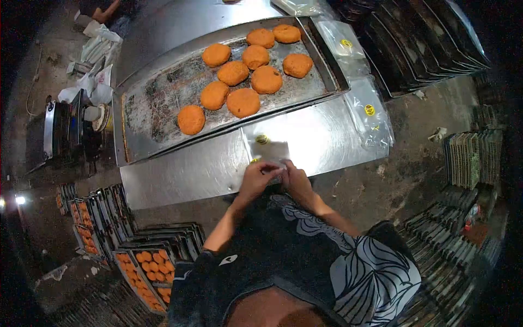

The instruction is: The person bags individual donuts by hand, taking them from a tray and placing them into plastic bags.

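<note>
My left hand (257, 179) and my right hand (297, 183) meet at the front edge of a metal table (180, 182). Their fingers pinch the near edge of a clear plastic bag (269, 148) with a yellow round print, which lies flat on the table. Fingers partly hide that edge. Just beyond the bag is a large worn metal tray (155, 111). Several round orange-brown buns, including a near one (243, 103), sit spread over its middle and right side; neither hand touches them.
More clear printed bags (370, 111) lie at the table's right end. Dark trays (414, 43) lean at upper right. Racked trays (452, 234) stand at lower right. Tray stacks with buns (155, 267) stand at lower left. Another person's arm (106, 11) shows at top left.
</note>
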